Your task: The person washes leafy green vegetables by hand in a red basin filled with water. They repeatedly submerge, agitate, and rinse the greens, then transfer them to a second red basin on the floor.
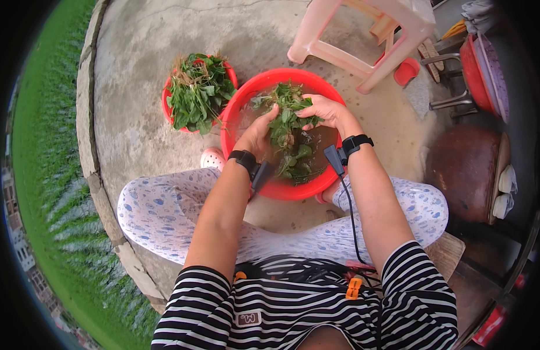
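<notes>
A bunch of leafy greens (287, 113) is held between both hands over a red plastic basin (281, 78) of murky water. My left hand (256, 134) is at the bunch's left side, thumb up against the stems; its fingers are partly hidden. My right hand (324, 113) grips the leaves from the right, fingers curled into them. More leaves (296, 164) lie in the water below the bunch. To the basin's upper left, a smaller red container (232, 74) is heaped with greens with pale roots (193, 92). Both wrists wear black straps with dark devices.
A pale plastic stool (340, 54) stands beyond the basin, with a red scoop-like object (407, 71) nearby. A large brown jar (462, 173) is at the right. A cable (352, 218) hangs from the right wrist device. The concrete edge (88, 144) borders green plants at left.
</notes>
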### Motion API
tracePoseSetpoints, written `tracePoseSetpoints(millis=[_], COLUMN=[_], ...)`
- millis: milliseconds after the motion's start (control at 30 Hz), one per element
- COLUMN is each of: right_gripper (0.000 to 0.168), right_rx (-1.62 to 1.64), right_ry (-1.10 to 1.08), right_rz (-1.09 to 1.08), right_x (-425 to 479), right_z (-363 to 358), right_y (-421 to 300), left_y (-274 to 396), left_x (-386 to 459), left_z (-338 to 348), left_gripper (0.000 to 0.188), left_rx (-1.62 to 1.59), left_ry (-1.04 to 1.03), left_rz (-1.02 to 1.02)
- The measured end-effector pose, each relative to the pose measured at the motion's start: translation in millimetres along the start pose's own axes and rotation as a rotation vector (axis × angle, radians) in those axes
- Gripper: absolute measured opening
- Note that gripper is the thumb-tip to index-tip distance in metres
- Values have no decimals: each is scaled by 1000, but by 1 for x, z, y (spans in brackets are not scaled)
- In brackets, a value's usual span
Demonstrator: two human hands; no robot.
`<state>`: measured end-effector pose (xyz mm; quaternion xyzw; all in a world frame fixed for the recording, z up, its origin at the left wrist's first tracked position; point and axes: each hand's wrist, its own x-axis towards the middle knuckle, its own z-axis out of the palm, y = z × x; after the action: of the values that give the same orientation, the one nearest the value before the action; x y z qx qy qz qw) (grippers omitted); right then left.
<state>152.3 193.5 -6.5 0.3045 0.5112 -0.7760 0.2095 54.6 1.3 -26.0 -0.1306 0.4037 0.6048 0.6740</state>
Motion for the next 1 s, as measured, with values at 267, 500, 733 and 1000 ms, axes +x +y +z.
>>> tracePoseSetpoints(millis=[267,500,733,1000], right_gripper=[77,63,63,34], right_rx=[-570,-1283,-627,-349], right_ry=[247,594,334,379], right_rz=[98,-5,158,3], right_x=[-2,21,21,48], right_z=[-6,17,44,27], right_y=[2,23,20,71], left_y=[2,-16,-20,-31], left_x=[34,28,33,48], left_z=[-31,-29,-28,-46], left_gripper=[28,20,15,29], left_rx=[172,57,-123,235], left_ry=[167,395,453,550], left_rz=[50,70,104,245])
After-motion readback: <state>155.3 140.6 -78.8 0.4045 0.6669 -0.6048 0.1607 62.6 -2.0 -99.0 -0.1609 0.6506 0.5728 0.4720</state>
